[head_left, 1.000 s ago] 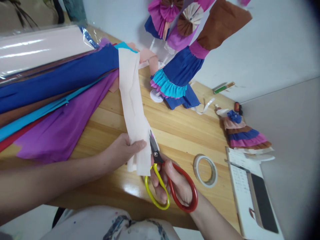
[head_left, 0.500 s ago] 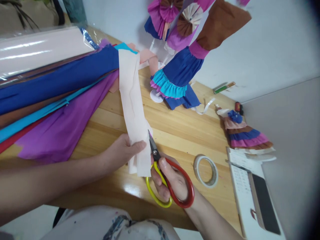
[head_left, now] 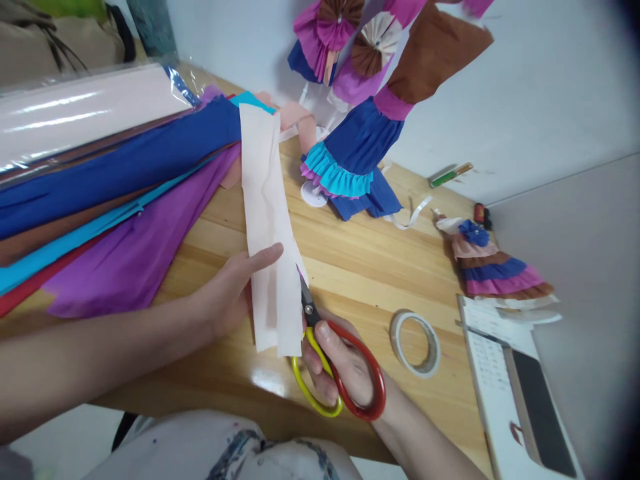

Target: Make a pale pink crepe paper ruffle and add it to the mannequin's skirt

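Observation:
A long pale strip of crepe paper (head_left: 265, 193) hangs lengthwise in front of me, its layers a little apart at the lower end. My left hand (head_left: 237, 283) grips it from the left, thumb stretched across the front and fingers hidden behind. In my right hand (head_left: 345, 360) is a pair of scissors (head_left: 309, 311) with one red and one yellow handle. Their dark blades point up along the strip's right edge, partly behind the paper. Whether the blades are cutting there cannot be made out.
Coloured crepe paper sheets (head_left: 115, 153) and a plastic-wrapped roll (head_left: 90, 110) lie at left. A ruffled paper dress (head_left: 360, 140) stands at the back. A tape roll (head_left: 415, 343), a layered paper dress (head_left: 500, 263), a green pen (head_left: 450, 175) and a white case (head_left: 505, 393) are to the right.
My left hand has shifted up and slightly left along the strip, its thumb now straighter. The scissors have stayed nearly in place.

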{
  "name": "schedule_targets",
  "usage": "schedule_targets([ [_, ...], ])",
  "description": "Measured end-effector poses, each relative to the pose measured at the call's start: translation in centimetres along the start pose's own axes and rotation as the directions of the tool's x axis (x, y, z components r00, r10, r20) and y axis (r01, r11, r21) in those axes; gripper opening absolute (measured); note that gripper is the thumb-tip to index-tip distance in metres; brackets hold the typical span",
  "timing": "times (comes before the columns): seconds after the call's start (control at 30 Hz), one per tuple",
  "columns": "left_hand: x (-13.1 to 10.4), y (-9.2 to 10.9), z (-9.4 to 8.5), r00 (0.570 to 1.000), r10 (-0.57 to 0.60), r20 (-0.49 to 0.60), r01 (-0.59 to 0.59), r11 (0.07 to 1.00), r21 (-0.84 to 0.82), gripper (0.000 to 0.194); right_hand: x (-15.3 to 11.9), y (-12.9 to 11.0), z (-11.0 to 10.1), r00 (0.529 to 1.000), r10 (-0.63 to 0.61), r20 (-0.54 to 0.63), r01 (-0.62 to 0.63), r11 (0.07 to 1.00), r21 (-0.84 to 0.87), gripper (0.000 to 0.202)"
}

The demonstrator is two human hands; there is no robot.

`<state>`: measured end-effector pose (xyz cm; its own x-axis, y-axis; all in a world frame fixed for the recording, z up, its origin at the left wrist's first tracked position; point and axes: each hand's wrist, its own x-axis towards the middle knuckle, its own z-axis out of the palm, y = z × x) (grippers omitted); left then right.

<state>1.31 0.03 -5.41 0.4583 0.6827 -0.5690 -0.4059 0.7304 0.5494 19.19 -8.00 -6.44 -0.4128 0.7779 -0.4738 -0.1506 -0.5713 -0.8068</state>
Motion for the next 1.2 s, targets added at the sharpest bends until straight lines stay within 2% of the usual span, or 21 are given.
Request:
schedule_targets([
  [0.17, 0.1, 0.1, 0.3, 0.989, 0.066, -0.129, -0.059, 0.996, 0.062, 0.033, -0.1, 0.5, 0.3, 1.0, -0.004, 0.018, 0.004, 1.0, 0.021, 0.036],
  [0.3, 0.1, -0.2, 0.3, 0.978, 0.081, -0.191, -0.066, 0.995, 0.08, 0.031, -0.2, 0.9, 0.4, 1.0, -0.009, -0.013, 0.009, 1.0, 0.011, 0.037],
  [0.4, 0.1, -0.4, 0.2, 0.981, 0.081, -0.178, -0.069, 0.995, 0.075, 0.031, -0.2, 1.1, 0.4, 1.0, -0.005, -0.02, 0.007, 0.999, 0.053, 0.038],
  [0.57, 0.0, -0.5, 0.1, 0.984, 0.095, -0.148, -0.085, 0.993, 0.076, 0.026, -0.2, 1.2, 0.3, 0.999, -0.007, 0.045, 0.0, 0.988, 0.156, 0.047],
  [0.73, -0.1, -0.6, 0.1, 0.999, 0.049, 0.004, -0.049, 0.991, 0.123, 0.022, -0.3, 1.1, -0.2, 0.993, 0.023, 0.114, -0.046, 0.978, 0.203, 0.055],
  [0.8, -0.2, -0.7, 0.0, 0.999, 0.042, 0.03, -0.045, 0.989, 0.139, 0.022, -0.3, 1.0, -0.3, 0.99, 0.032, 0.141, -0.063, 0.972, 0.224, 0.055],
  [0.97, -0.3, -0.9, 0.0, 0.999, 0.043, 0.03, -0.047, 0.988, 0.148, 0.024, 0.2, 1.1, 0.0, 0.993, 0.053, 0.105, -0.076, 0.971, 0.227, 0.054],
  [1.2, -0.3, -0.8, 0.2, 0.991, 0.095, -0.098, -0.074, 0.978, 0.197, 0.024, 0.8, 1.1, 0.6, 0.997, -0.034, 0.074, 0.027, 0.995, 0.098, 0.056],
])
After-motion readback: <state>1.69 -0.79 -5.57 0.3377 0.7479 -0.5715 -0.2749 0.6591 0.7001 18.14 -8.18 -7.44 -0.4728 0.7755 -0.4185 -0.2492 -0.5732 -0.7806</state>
